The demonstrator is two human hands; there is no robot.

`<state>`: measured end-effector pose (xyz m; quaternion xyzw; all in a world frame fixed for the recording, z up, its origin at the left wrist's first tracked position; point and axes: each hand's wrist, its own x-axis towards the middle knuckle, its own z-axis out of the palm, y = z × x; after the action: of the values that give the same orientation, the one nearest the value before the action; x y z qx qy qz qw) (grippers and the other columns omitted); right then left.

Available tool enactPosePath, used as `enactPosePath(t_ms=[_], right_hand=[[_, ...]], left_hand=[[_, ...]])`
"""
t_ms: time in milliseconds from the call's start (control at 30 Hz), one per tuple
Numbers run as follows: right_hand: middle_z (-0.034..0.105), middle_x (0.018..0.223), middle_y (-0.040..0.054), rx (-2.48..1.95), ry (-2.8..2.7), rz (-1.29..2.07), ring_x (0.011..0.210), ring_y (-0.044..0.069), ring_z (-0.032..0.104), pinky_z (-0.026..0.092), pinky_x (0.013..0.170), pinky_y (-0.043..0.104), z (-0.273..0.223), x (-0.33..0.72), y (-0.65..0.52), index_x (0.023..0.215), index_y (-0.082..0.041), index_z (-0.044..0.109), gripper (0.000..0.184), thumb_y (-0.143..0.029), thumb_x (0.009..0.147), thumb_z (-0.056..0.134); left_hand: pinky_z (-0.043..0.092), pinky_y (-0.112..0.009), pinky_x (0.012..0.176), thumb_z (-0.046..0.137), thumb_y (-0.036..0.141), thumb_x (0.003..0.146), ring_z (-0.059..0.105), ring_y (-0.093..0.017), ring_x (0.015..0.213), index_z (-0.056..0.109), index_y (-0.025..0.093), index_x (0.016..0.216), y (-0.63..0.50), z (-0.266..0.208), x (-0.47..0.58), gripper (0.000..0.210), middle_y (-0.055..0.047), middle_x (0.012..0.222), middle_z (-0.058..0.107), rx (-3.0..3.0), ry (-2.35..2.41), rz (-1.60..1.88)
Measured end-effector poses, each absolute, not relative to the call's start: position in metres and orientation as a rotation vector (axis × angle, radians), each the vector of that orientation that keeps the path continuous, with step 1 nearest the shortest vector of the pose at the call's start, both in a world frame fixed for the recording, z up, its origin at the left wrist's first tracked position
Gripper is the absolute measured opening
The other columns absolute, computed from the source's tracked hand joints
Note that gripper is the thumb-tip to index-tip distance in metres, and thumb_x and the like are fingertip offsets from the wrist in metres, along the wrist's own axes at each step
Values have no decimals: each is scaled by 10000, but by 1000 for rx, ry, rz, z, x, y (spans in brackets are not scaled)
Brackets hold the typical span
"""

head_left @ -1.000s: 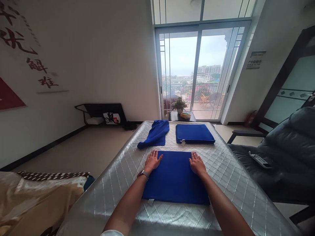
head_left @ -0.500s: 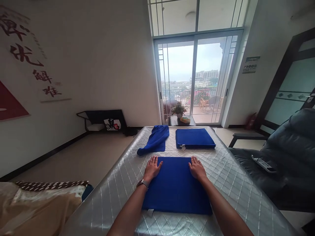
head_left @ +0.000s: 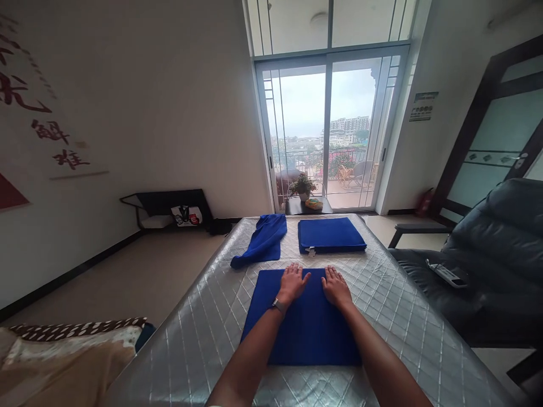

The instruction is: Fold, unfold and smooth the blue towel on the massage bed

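Observation:
A folded blue cloth lies flat in front of me on a silver quilted cover. My left hand, with a watch on its wrist, rests flat near the cloth's far edge, left of its middle. Close beside it, my right hand lies flat at the far right corner. Both hands have their fingers stretched out and grip nothing. Beyond them sits a stack of folded blue cloths with a white tag at its near edge. To its left is a crumpled blue cloth.
A dark armchair with a white handset on it stands at the right. Tan bedding is at the lower left. Past the table's far end is a small stand with a potted plant, before a glass sliding door.
My left hand has slid right, from the cloth's far left corner toward its middle. The right hand stays at its corner. The view has turned slightly right.

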<state>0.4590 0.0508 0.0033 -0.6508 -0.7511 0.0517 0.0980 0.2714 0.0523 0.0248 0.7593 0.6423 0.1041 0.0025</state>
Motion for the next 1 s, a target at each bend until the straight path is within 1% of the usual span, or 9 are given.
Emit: enactPosePath(t_ms=[133, 233, 367, 433, 600, 767, 833, 900, 1000], right_hand=[[251, 1668, 96, -1880, -2289, 139, 1546, 193, 171, 157, 1239, 365, 0, 465, 51, 1592, -99, 306, 620, -203, 982, 275], [251, 1667, 109, -1881, -2295, 135, 1547, 198, 169, 154, 1241, 360, -1, 466, 51, 1590, -65, 293, 621, -220, 990, 257], [276, 1659, 117, -1909, -2247, 146, 1544, 213, 187, 145, 1246, 381, 1, 462, 53, 1588, -56, 294, 639, -347, 1022, 237], [279, 1658, 116, -1918, -2232, 155, 1544, 209, 187, 136, 1247, 378, 2, 461, 53, 1589, -62, 294, 643, -356, 1020, 246], [271, 1662, 107, -1935, -2222, 158, 1541, 204, 195, 126, 1247, 369, 5, 459, 51, 1590, -69, 297, 642, -358, 1018, 247], [246, 1671, 102, -1940, -2199, 255, 1546, 203, 176, 100, 1248, 361, 7, 459, 51, 1597, -73, 274, 647, -372, 1024, 260], [263, 1666, 96, -1923, -2196, 316, 1541, 202, 194, 115, 1244, 353, 9, 461, 56, 1589, -87, 305, 640, -379, 1020, 297], [338, 1639, 82, -1909, -2189, 355, 1518, 197, 265, 176, 1228, 341, 12, 466, 64, 1562, -119, 383, 611, -383, 1014, 327], [430, 1593, 94, -1914, -2105, 355, 1466, 209, 371, 271, 1186, 334, 20, 477, 80, 1506, -132, 481, 564, -353, 1012, 324]], left_hand=[[279, -454, 1228, 181, 494, 1056, 352, -248, 1494, 466, 177, 1508, 46, 8, 342, 621, -124, 1580, 457, 2484, 1784, 510], [261, -464, 1239, 150, 491, 1058, 337, -239, 1502, 440, 174, 1525, 43, -1, 347, 634, -128, 1592, 436, 2435, 1796, 540], [234, -469, 1249, 176, 582, 1033, 292, -245, 1521, 412, 209, 1545, 41, -1, 297, 676, -105, 1625, 383, 2361, 1903, 486], [223, -462, 1253, 178, 584, 1029, 273, -249, 1529, 397, 200, 1554, 39, 2, 259, 686, -111, 1631, 370, 2286, 2026, 420], [204, -480, 1249, 173, 575, 1029, 257, -287, 1532, 359, 117, 1563, 33, 8, 175, 728, -170, 1642, 316, 2078, 2323, 278], [188, -480, 1246, 211, 590, 1021, 227, -304, 1539, 313, 103, 1577, 32, 9, 154, 746, -178, 1660, 258, 2025, 2312, 223], [174, -485, 1246, 237, 580, 1020, 196, -314, 1546, 308, 91, 1577, 33, 11, 154, 744, -189, 1664, 235, 2000, 2263, 246], [203, -476, 1239, 274, 545, 1024, 224, -309, 1539, 355, 115, 1562, 37, 14, 151, 693, -180, 1654, 275, 1987, 2205, 266], [323, -420, 1183, 318, 445, 1032, 416, -269, 1458, 542, 185, 1451, 47, 26, 139, 541, -142, 1549, 495, 2018, 2134, 296]])
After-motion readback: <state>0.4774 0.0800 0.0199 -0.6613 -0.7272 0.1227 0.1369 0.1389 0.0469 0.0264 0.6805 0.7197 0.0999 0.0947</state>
